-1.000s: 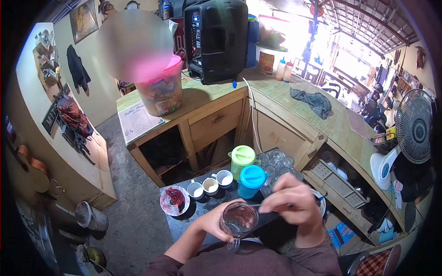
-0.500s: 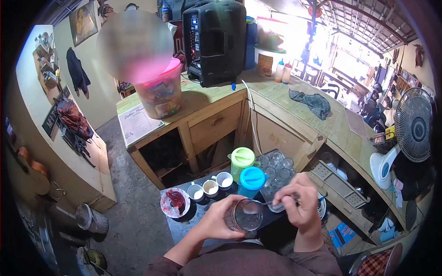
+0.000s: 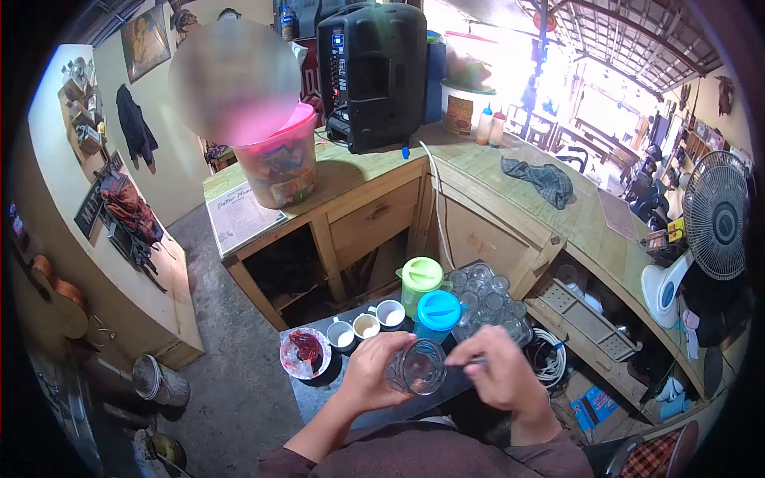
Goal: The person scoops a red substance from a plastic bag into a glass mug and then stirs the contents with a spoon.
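My left hand (image 3: 373, 373) is wrapped round a clear glass (image 3: 423, 367), tilted so that its mouth faces me. At the right side of the glass, my right hand (image 3: 496, 368) pinches a thin spoon handle (image 3: 457, 362); the far end of the spoon is hard to make out. Beyond the hands stand a blue-lidded pitcher (image 3: 438, 309) and a green-lidded pitcher (image 3: 422, 275). Three cups (image 3: 366, 326) stand in a row behind my left hand, with a bowl of red stuff in plastic (image 3: 305, 353) to their left.
Upturned glasses (image 3: 482, 299) crowd a tray right of the pitchers. A wooden counter (image 3: 374, 171) behind carries a speaker (image 3: 372, 76), a pink-rimmed tub (image 3: 279, 167) and a cloth (image 3: 540, 180). At the right is a fan (image 3: 715, 215); a coiled white cable (image 3: 550, 362) lies below.
The glass and my left hand have shifted slightly left and up. My right hand has moved down and a little left, still pinching the spoon handle.
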`<state>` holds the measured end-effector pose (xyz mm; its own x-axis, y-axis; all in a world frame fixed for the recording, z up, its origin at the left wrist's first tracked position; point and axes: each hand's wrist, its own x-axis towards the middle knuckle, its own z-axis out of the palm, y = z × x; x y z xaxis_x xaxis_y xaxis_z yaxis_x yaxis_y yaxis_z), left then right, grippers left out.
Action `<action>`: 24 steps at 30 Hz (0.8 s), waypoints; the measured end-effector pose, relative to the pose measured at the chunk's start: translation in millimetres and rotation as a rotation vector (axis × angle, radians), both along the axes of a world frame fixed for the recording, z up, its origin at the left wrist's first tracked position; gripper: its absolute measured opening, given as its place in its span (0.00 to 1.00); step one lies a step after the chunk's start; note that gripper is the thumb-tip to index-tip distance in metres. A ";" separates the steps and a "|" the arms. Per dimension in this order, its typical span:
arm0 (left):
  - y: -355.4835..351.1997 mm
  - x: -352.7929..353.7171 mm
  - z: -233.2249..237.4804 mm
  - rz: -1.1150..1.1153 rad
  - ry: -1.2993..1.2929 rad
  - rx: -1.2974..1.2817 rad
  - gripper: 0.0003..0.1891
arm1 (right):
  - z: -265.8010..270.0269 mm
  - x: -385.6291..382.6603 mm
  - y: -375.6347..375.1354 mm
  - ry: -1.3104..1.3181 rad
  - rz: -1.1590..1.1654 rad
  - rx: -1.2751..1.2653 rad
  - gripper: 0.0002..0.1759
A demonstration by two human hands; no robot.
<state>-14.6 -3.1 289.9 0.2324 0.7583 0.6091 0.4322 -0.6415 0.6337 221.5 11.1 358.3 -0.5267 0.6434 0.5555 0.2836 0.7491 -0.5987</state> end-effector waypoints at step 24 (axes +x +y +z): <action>11.2 5.3 -26.4 0.382 -0.070 0.596 0.35 | 0.5 -9.9 -38.4 0.137 0.230 -0.638 0.16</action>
